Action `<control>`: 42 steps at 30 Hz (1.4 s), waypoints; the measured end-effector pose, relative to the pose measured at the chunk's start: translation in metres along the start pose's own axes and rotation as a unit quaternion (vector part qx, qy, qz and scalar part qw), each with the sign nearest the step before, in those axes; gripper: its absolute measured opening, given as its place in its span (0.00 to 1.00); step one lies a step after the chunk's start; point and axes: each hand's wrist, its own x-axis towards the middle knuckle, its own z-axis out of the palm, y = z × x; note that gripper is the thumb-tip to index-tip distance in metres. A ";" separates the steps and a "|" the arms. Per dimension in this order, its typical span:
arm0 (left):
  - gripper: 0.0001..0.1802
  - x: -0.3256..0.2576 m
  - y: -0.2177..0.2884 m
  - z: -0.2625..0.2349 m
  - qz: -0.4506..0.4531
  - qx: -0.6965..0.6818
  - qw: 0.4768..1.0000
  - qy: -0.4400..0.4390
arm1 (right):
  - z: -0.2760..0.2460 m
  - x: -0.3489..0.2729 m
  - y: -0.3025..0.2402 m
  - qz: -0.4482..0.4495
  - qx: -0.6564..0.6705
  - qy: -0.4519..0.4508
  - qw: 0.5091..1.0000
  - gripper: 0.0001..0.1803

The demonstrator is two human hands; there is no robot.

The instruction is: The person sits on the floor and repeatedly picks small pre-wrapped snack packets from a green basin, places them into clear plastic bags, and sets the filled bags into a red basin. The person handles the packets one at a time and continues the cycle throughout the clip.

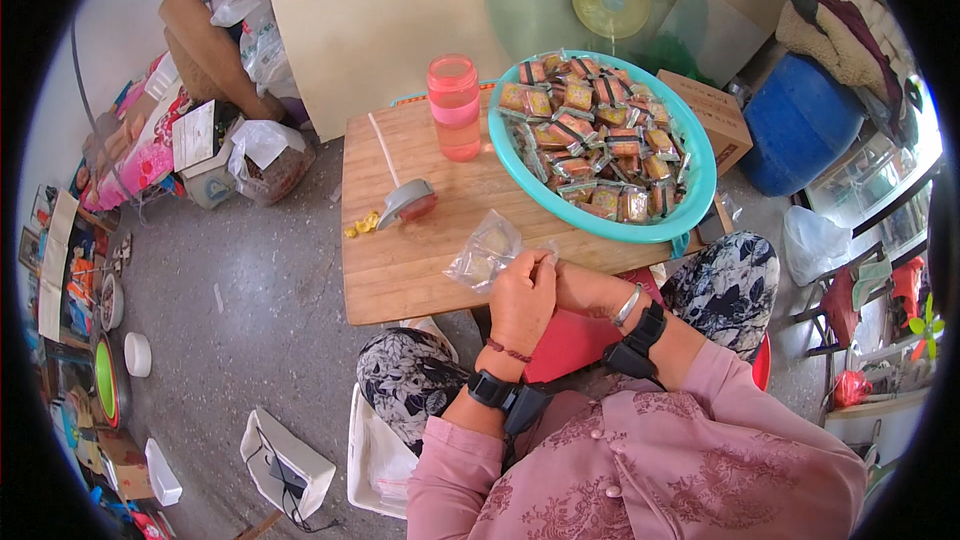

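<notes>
Clear packet (484, 252) with two pale pieces inside lies at the near edge of the wooden surface (400, 270), gripped by the left hand (522, 298); the right hand (563, 280) is hidden behind, so I cannot tell its state. It could slip floorward. At one o'clock, the heaped teal basin (700, 195) overhangs the edge and might tip.

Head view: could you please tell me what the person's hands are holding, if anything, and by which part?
Both hands, left hand on top, hold a clear plastic packet of pale biscuits by its right end; the right hand is mostly hidden.
</notes>
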 end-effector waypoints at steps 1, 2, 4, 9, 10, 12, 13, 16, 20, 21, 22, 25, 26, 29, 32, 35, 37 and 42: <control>0.11 0.000 -0.001 0.000 0.009 -0.003 1.000 0.007 | -0.001 0.001 0.001 0.004 -0.019 -0.011 1.000 0.07; 0.10 0.000 -0.002 0.000 0.015 0.015 1.000 0.008 | -0.002 0.002 0.002 0.007 -0.039 -0.021 0.999 0.07; 0.10 0.001 -0.003 0.000 0.038 0.031 0.999 0.021 | -0.002 0.003 0.006 -0.006 -0.052 -0.021 0.998 0.07; 0.11 0.001 -0.003 -0.001 0.014 0.005 1.000 0.013 | -0.001 0.004 0.010 -0.013 -0.074 -0.014 0.997 0.08; 0.11 0.002 -0.004 -0.003 0.013 -0.005 1.000 0.015 | -0.001 0.001 0.008 0.020 -0.038 -0.023 0.999 0.08; 0.11 0.004 -0.005 -0.007 0.007 0.038 0.999 0.018 | -0.001 -0.004 -0.002 0.054 0.010 -0.024 0.998 0.10; 0.11 0.006 -0.006 -0.008 0.011 0.052 0.998 0.018 | 0.000 -0.007 -0.008 0.055 0.020 -0.018 0.998 0.10; 0.14 0.012 -0.012 -0.011 -0.021 0.000 1.000 0.012 | -0.006 -0.026 -0.035 0.028 0.000 -0.007 1.000 0.15; 0.11 0.015 -0.019 -0.012 -0.033 -0.022 0.999 0.013 | -0.033 -0.062 -0.077 0.047 -0.065 0.000 0.997 0.17; 0.10 0.016 -0.021 -0.012 -0.033 -0.031 0.999 0.006 | -0.045 -0.073 -0.086 0.078 -0.058 0.021 0.995 0.16; 0.11 0.015 -0.021 -0.013 -0.007 -0.056 0.998 0.004 | -0.056 -0.080 -0.093 0.072 -0.035 0.030 0.996 0.15; 0.11 0.012 -0.019 -0.013 -0.039 -0.112 0.993 -0.007 | -0.086 -0.085 -0.096 -0.042 -0.052 0.209 0.976 0.11; 0.12 0.012 -0.018 -0.013 -0.043 -0.116 0.992 -0.006 | -0.096 -0.085 -0.092 -0.046 -0.170 0.271 0.946 0.12; 0.12 0.013 -0.014 -0.015 -0.058 -0.138 0.989 -0.009 | -0.118 -0.074 -0.069 -0.041 -0.371 0.352 0.858 0.20; 0.12 0.013 -0.012 -0.016 -0.063 -0.147 0.987 -0.011 | -0.128 -0.063 -0.045 -0.014 -0.407 0.305 0.861 0.22; 0.12 0.012 -0.013 -0.017 -0.068 -0.147 0.987 -0.010 | -0.138 -0.055 -0.036 -0.017 -0.382 0.276 0.882 0.22; 0.12 0.014 -0.016 -0.017 -0.075 -0.147 0.986 -0.013 | -0.143 -0.055 -0.036 -0.002 -0.388 0.263 0.883 0.20; 0.12 0.015 -0.021 -0.014 -0.047 -0.129 0.991 -0.004 | -0.135 -0.060 -0.045 -0.015 -0.357 0.295 0.886 0.18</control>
